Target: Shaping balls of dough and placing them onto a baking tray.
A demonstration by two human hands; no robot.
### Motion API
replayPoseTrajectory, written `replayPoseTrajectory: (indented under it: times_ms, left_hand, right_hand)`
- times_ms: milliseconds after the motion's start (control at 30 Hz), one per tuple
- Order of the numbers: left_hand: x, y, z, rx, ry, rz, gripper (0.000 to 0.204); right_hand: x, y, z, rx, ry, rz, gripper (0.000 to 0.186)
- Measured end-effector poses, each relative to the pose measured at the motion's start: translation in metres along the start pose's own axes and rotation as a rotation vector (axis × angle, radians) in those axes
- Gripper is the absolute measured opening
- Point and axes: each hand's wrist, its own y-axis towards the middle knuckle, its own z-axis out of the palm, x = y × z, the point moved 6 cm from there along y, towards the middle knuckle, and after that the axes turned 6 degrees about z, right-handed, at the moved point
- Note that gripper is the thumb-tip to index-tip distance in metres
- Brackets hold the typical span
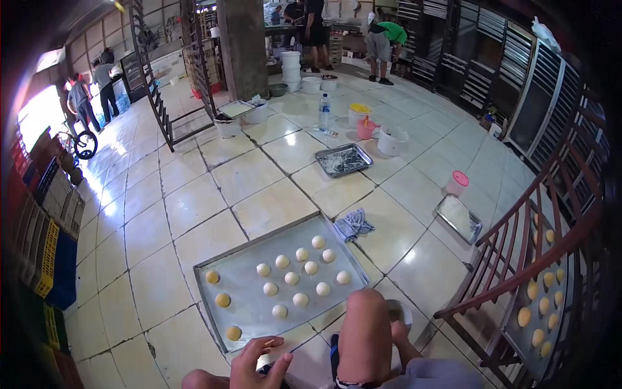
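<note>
On the tiled floor before me lies a large metal baking tray [249, 327]. Several pale round dough balls [300, 299] sit in its middle and right part. Down its left side are three yellower dough balls [223, 300], spaced apart. My left hand [254, 363] is raised at the tray's near edge, thumb and fingers apart, with nothing visible between them. Beyond my bent knee [365, 324], my right hand [400, 332] reaches to a bowl [407, 314] on the floor. The knee covers part of this bowl, and the fingers there are hidden.
A checked cloth [353, 225] touches the tray's far right corner. Farther off are a floury tray [343, 160], a white bucket [392, 141], a pink container [367, 129] and a bottle [324, 110]. At right, a metal rack [505, 266] holds dough balls. People [387, 42] stand at the back.
</note>
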Motion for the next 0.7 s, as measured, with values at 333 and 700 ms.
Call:
replayPoseTrajectory:
  times_ms: [333, 700]
  left_hand:
    - [-0.016, 0.008, -0.01, 0.124, 0.123, -0.137, 0.023]
    - [-0.006, -0.004, 0.009, 0.238, -0.04, -0.214, 0.031]
  right_hand:
    - [-0.005, -0.004, 0.036, -0.17, 0.052, 0.031, 0.039]
    - [-0.014, 0.003, 0.03, 0.04, 0.023, 0.283, 0.045]
